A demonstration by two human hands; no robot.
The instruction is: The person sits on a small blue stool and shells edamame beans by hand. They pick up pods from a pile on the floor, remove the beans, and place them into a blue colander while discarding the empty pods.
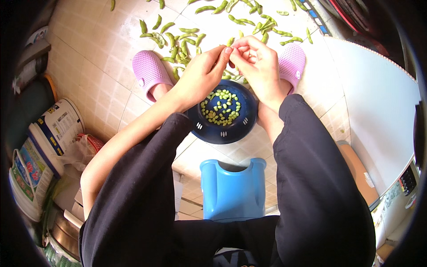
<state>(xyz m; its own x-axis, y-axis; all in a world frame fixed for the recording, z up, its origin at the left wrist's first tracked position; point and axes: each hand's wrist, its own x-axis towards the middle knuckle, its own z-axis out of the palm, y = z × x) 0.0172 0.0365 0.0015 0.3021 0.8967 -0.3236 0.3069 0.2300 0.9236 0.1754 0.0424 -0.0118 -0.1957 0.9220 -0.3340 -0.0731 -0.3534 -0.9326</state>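
My left hand (209, 68) and my right hand (258, 65) meet at the fingertips above the far rim of a dark blue bowl (223, 134). Pinched between them is a green soybean pod (230, 41), mostly hidden by the fingers. Shelled green beans (222, 106) lie in the bowl, many in a ring around its bottom. The bowl stands on the tiled floor between my feet. Beyond it, loose green pods (184, 46) are scattered, and several are partly covered by my hands.
Pink clogs (151, 70) cover my feet on both sides of the bowl. A blue plastic stool (233, 192) is beneath me. Plastic buckets (61, 123) and a red basket (91, 142) line the left side. A pale curved panel (373, 100) stands at the right.
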